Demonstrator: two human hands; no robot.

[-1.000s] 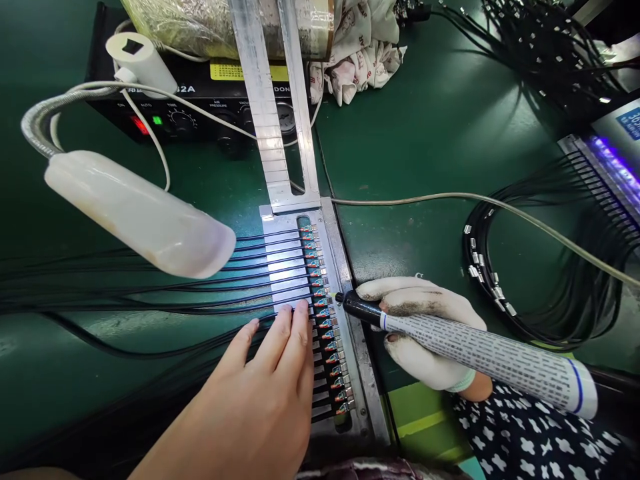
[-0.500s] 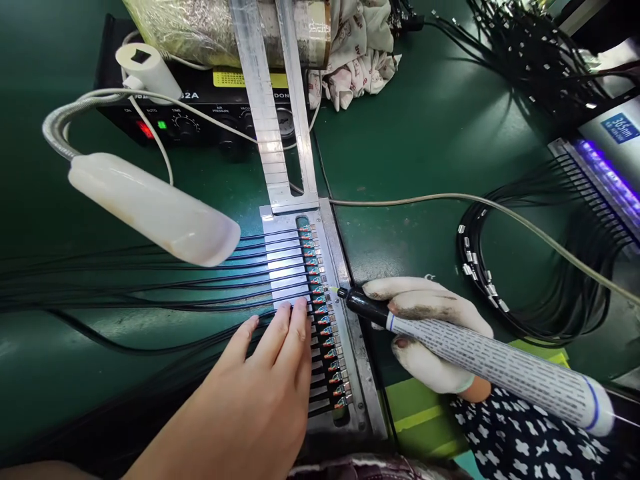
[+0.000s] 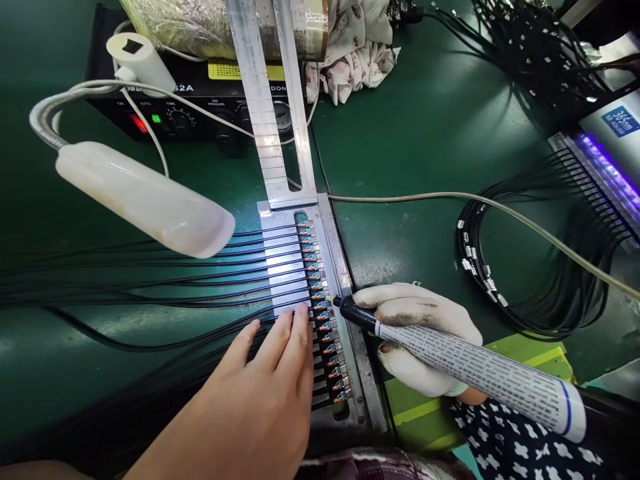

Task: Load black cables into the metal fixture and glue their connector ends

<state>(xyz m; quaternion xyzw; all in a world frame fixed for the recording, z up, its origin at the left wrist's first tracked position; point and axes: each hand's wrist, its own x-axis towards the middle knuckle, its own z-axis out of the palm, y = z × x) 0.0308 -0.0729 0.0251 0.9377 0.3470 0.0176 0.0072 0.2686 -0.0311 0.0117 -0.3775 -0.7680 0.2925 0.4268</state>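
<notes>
My right hand [image 3: 425, 310], in a stained white glove, grips a thick dispensing pen [image 3: 465, 370] with a black nose and a sleeve of printed dashes. Its fine tip points left at a row of small metal connectors [image 3: 327, 326] with orange and green parts. These connectors sit side by side in a metal fixture [image 3: 356, 340], each on the end of a black cable [image 3: 210, 264]. Bare, my left hand [image 3: 260, 393] lies over the cables at the fixture's left side, fingers stretched out and fingertips beside the connectors. Whether the pen's tip touches a connector, I cannot tell.
A white gooseneck lamp [image 3: 145, 200] lights the fixture from the left. Behind stand a black control box [image 3: 200, 113] and a slotted metal bar [image 3: 273, 167]. Coiled black cables [image 3: 465, 267] lie right, running to a purple-lit unit [image 3: 613, 177]. A pale cord [image 3: 400, 198] crosses the table.
My right hand has moved the pen left and slightly toward me along the connector row. My left hand stays nearly in place. The whole view has shifted a little.
</notes>
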